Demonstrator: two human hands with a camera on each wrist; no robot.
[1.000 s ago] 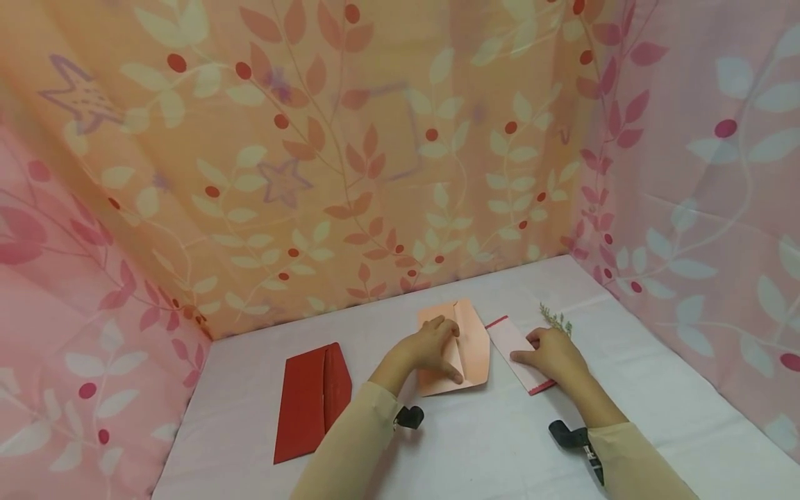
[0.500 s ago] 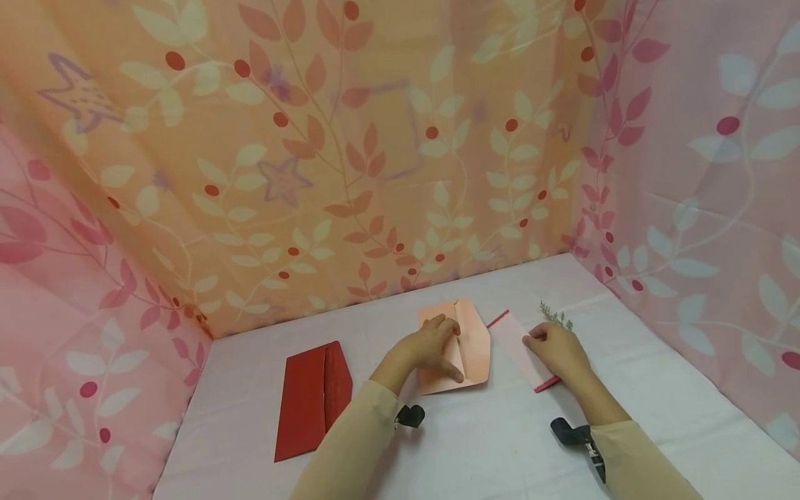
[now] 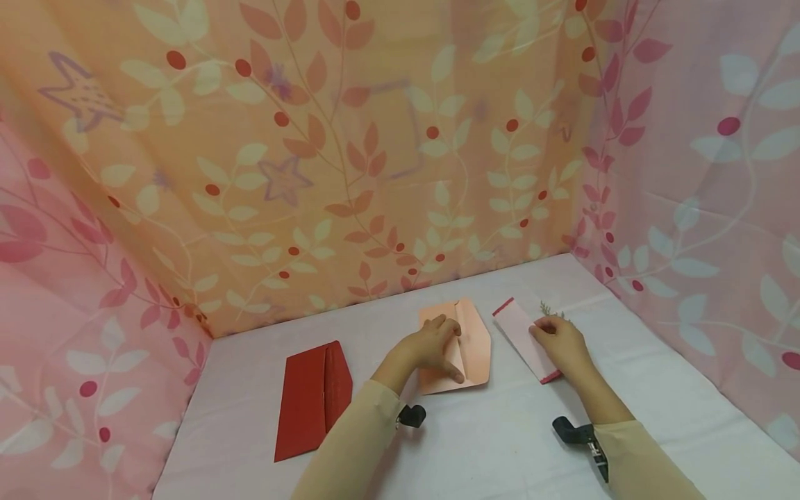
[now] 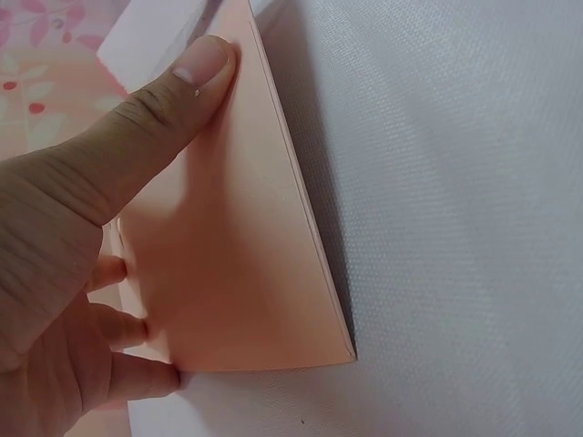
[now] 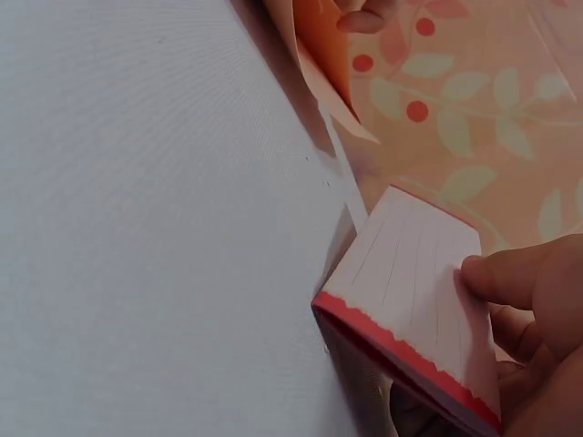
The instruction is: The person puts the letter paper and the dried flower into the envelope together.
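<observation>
The left hand (image 3: pixel 432 346) grips a peach envelope (image 3: pixel 478 347) with an angled flap, lying on the table. In the left wrist view, the thumb of this hand (image 4: pixel 86 205) presses the envelope's face (image 4: pixel 241 273) while its fingers bend at the opposite edge. To the right, the right hand (image 3: pixel 565 351) pinches a pale pink card (image 3: pixel 517 335) with red ends. The right wrist view has that card (image 5: pixel 410 264) folded, lined and tilted, its long side between thumb and fingers of the hand (image 5: pixel 551 305); some fingertips are hidden behind it.
A red envelope (image 3: pixel 303 403) lies on the white-covered table (image 3: pixel 481 444), left of the left forearm. Behind the right hand is a partly hidden green sprig (image 3: pixel 545 307). Patterned curtains (image 3: pixel 350 153) enclose the back and both sides.
The right hand has shifted its hold along the card's long side, and the card has moved right and slightly back. More of the sprig is covered. The left hand and peach envelope have hardly moved.
</observation>
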